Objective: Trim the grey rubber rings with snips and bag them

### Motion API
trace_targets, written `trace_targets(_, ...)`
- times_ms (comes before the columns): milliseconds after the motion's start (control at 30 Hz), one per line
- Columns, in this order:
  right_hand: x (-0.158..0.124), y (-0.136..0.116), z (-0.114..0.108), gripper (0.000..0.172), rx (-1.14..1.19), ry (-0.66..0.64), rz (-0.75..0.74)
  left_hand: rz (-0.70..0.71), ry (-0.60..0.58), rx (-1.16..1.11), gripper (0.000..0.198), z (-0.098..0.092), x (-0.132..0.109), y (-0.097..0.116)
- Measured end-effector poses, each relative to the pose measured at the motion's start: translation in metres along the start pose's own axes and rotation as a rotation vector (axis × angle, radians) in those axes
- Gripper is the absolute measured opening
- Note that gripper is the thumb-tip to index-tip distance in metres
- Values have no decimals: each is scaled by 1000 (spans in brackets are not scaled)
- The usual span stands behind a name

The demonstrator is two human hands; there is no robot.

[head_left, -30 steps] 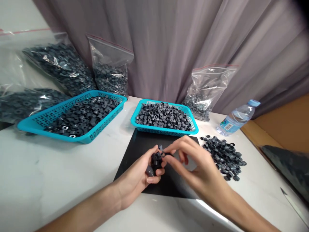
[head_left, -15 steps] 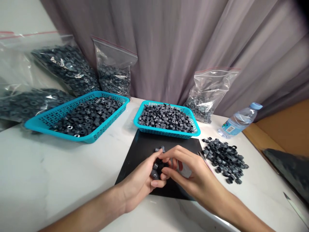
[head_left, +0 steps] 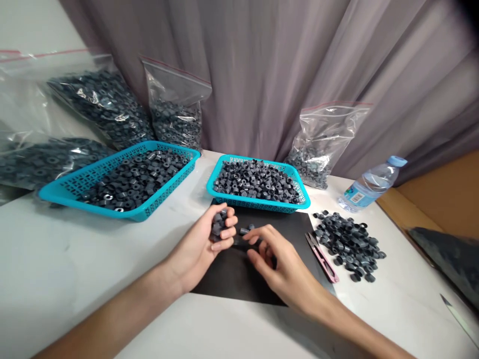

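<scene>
My left hand (head_left: 217, 237) is closed around several small dark grey plastic rings (head_left: 218, 225), held above the left edge of a black mat (head_left: 239, 279). To its right, my right hand (head_left: 275, 254) hovers low over the mat, fingers curled and thumb bent toward the index finger. A dark, blurred shape shows between those fingertips; I cannot make out what it is. Just beyond the fingertips a few loose grey rings (head_left: 245, 231) lie on the mat. Pink-handled thread snips (head_left: 322, 259) lie at the mat's right edge.
Two blue baskets, one at left (head_left: 140, 215) and one behind the mat (head_left: 258, 203), hold many rings. A loose ring pile (head_left: 348, 244) and a water bottle (head_left: 372, 184) are at right. Clear bags of rings (head_left: 175, 114) stand behind. A blade (head_left: 458, 316) lies at lower right.
My hands have parted: the left has moved left and up with its rings and closed further, while the right has shifted slightly, uncovering the snips.
</scene>
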State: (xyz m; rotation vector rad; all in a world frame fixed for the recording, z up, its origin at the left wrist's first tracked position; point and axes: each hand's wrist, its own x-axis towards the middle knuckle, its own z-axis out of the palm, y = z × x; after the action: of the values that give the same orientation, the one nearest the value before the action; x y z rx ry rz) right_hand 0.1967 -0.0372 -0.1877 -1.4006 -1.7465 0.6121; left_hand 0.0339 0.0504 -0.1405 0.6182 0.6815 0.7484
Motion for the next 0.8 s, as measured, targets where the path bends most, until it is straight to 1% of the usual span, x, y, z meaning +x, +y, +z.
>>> trace_targets(67,-1,0,10,36,-188,-79,-108,27,17,-20,28,-3,3,7)
trace_targets(133,0,1,17,44,-356,-140,-185,19,26,-24,28,-5,5,9)
trace_targets(200,2,5,21,44,-444,-165,-226,1,34,-26,28,-5,6,7)
trace_targets(233,4,7,21,41,-448,-162,-234,-11,35,-25,29,-5,6,5)
trace_targets(300,6,10,19,34,-381,-101,-228,-40,36,-25,29,-4,6,-1)
trace_targets(367,8,10,11,26,-237,21,-196,-70,43,-27,29,-4,6,-8)
trace_targets(433,8,3,1,19,-76,150,-153,-100,57,-23,30,-4,5,-15)
trace_targets(500,7,-6,-9,16,47,258,-130,-127,78,-11,30,-5,3,-22)
trace_targets(567,5,-15,-15,15,110,304,-152,-151,95,4,30,-4,1,-29)
trace_targets(600,4,-18,-16,15,126,293,-172,-162,98,10,29,-3,0,-32)
trace_targets(667,3,-21,-16,13,141,197,-187,-187,91,20,27,-1,-3,-37)
trace_targets(733,3,-21,-15,12,160,85,-163,-220,73,21,26,2,-6,-39)
trace_targets(800,4,-18,-15,12,174,9,-142,-259,53,8,27,4,-8,-40)
